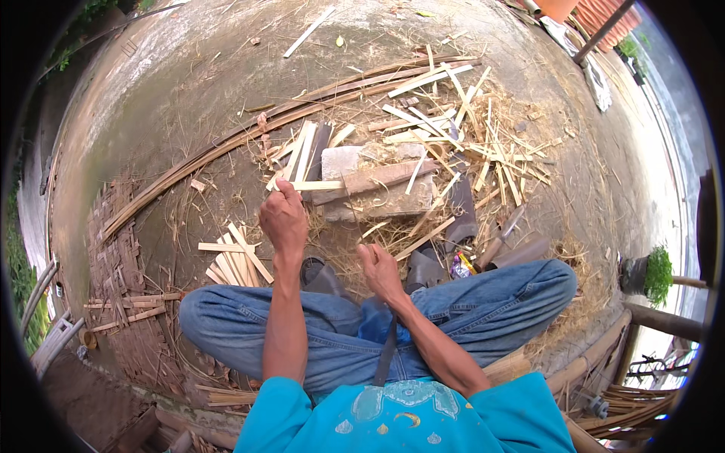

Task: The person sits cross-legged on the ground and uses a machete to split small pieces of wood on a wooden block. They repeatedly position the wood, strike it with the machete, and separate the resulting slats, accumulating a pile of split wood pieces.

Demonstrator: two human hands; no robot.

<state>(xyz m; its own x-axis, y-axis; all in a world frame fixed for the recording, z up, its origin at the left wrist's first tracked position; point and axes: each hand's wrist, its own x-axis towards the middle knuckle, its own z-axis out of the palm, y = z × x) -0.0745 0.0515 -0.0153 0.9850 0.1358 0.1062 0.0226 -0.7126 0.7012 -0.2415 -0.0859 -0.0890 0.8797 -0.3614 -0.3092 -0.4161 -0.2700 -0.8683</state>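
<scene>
My left hand (285, 219) is closed on a pale, flat bamboo strip (321, 185) that points to the right. The strip's far end meets a wooden board (385, 179) lying on a pale stone block (343, 160). Lower and to the right, my right hand (380, 270) is closed, fingers curled, in front of the block. From it a thin knife blade (353, 211), seen almost edge-on, rises toward the strip; the grip inside my fingers is hidden. Curled shavings lie on and around the block.
Several cut strips (236, 257) form a pile left of my feet. More strips (502, 155) and shavings spread right of the block. Long bamboo lengths (196, 155) stretch across the ground beyond. A machete-like tool (500, 240) lies near my right knee; a potted plant (655, 275) stands far right.
</scene>
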